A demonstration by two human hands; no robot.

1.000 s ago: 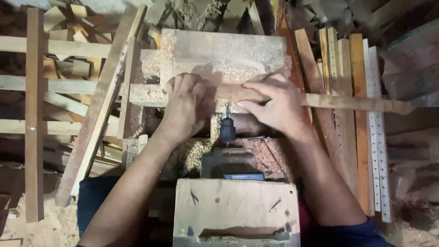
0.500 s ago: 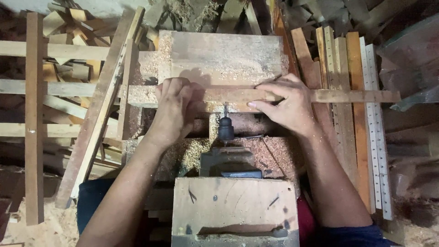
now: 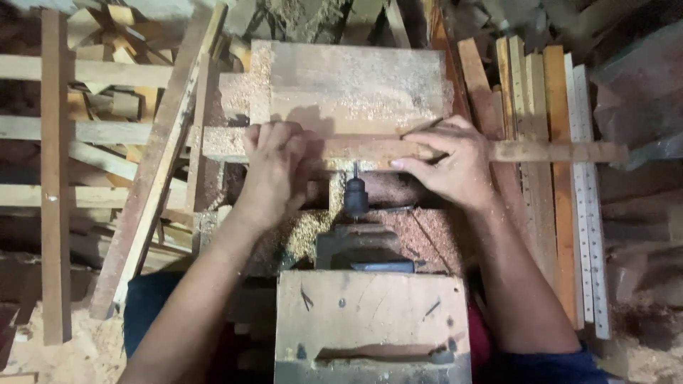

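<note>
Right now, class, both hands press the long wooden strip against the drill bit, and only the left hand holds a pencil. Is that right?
Not quite: the head view shows the pencil in the right hand, not the left hand. Both do press the wooden strip at the drill bit.

A wooden strip point(image 3: 398, 148) runs under both hands. The drill chuck point(image 3: 356, 198) sits between them. A sawdust-covered board point(image 3: 356, 85) lies beyond.
</note>
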